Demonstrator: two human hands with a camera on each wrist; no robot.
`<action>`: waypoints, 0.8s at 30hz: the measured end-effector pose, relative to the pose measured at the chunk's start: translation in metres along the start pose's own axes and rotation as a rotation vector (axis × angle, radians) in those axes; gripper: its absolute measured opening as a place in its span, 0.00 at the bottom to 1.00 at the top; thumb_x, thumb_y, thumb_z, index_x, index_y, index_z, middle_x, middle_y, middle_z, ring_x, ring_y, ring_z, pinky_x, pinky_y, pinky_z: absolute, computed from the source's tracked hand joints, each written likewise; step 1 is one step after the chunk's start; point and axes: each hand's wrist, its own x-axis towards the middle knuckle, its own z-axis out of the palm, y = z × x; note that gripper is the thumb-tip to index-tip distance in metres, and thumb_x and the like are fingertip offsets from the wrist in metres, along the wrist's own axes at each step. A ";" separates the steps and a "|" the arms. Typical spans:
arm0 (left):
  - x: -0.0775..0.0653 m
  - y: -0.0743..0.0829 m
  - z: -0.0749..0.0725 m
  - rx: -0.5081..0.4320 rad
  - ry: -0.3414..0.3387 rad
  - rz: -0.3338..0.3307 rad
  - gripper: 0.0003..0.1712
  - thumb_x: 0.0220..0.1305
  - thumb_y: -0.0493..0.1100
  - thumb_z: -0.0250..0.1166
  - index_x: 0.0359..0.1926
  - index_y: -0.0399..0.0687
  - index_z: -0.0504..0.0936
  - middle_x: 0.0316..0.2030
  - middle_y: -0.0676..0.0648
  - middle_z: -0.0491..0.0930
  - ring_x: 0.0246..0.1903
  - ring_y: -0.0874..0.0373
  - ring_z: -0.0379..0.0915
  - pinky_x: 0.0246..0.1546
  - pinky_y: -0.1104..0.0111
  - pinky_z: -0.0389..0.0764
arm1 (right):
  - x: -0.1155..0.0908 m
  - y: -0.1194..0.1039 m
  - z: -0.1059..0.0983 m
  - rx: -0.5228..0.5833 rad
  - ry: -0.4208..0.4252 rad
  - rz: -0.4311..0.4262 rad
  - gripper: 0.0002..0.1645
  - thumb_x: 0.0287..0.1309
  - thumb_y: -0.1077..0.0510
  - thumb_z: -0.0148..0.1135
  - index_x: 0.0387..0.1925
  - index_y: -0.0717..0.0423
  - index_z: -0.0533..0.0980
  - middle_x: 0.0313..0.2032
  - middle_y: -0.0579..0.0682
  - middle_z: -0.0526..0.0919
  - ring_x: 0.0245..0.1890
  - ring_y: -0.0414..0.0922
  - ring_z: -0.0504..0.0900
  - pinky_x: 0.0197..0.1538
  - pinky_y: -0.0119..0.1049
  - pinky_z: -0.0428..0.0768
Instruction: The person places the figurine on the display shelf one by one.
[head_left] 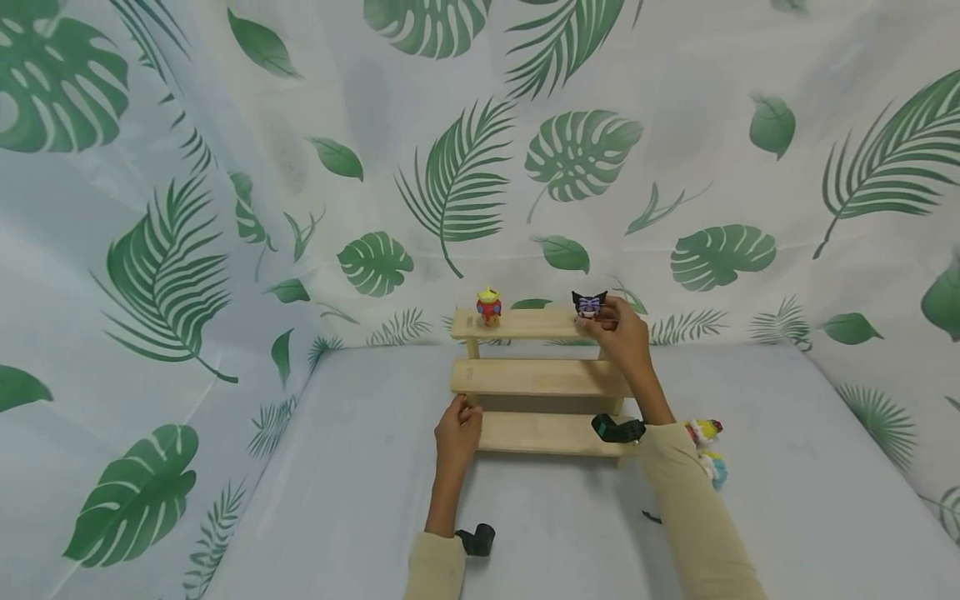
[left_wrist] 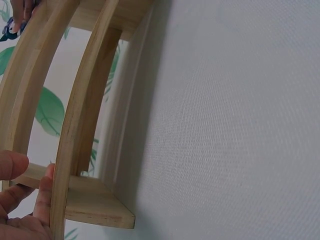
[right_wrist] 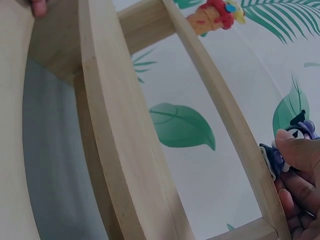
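A three-tier wooden display shelf [head_left: 536, 377] stands against the leafy backdrop. My right hand [head_left: 627, 340] pinches a small black, purple and white figurine [head_left: 588, 302] with pointed ears at the right end of the top tier. In the right wrist view the figurine [right_wrist: 274, 159] is beside the board's edge, partly covered by the thumb and fingers. On the top tier's left end stands a red and yellow figurine [head_left: 489, 307] with an ice-cream-cone base. My left hand [head_left: 457, 433] grips the shelf's left side near the middle tier, thumb and fingers about the wood [left_wrist: 61, 165].
Right of the shelf, two colourful figurines, one yellow and red [head_left: 705, 430] and one yellow and blue [head_left: 715, 469], lie on the white surface [head_left: 337, 500], partly behind the right sleeve. A small dark strip [head_left: 651, 517] lies in front. Leaf-printed cloth [head_left: 315, 217] encloses the back and sides.
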 end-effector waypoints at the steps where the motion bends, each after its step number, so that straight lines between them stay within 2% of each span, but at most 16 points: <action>1: 0.000 0.000 0.000 -0.002 0.000 0.002 0.21 0.68 0.39 0.56 0.61 0.42 0.75 0.58 0.36 0.77 0.54 0.47 0.79 0.53 0.56 0.82 | 0.000 0.000 0.000 -0.001 -0.001 0.002 0.34 0.60 0.53 0.67 0.62 0.65 0.68 0.53 0.67 0.80 0.50 0.59 0.81 0.55 0.50 0.79; 9: -0.001 -0.003 0.000 0.014 0.016 0.022 0.18 0.67 0.39 0.56 0.57 0.42 0.77 0.57 0.35 0.78 0.53 0.47 0.80 0.51 0.57 0.83 | -0.002 0.000 0.001 -0.023 -0.013 -0.001 0.34 0.60 0.53 0.67 0.62 0.65 0.68 0.53 0.67 0.80 0.50 0.60 0.80 0.55 0.52 0.78; 18: -0.002 -0.005 0.000 -0.007 0.013 0.012 0.23 0.67 0.38 0.56 0.62 0.39 0.74 0.58 0.33 0.76 0.53 0.48 0.80 0.52 0.59 0.82 | -0.004 0.002 0.004 -0.040 -0.008 -0.035 0.35 0.59 0.54 0.68 0.63 0.67 0.67 0.53 0.68 0.80 0.51 0.61 0.80 0.56 0.53 0.79; 24: -0.002 -0.003 0.000 -0.001 0.016 0.033 0.20 0.68 0.38 0.56 0.59 0.41 0.76 0.57 0.35 0.78 0.52 0.48 0.81 0.50 0.58 0.83 | -0.005 0.003 0.003 -0.042 -0.003 -0.054 0.37 0.60 0.54 0.67 0.65 0.68 0.65 0.53 0.69 0.79 0.52 0.62 0.79 0.56 0.54 0.78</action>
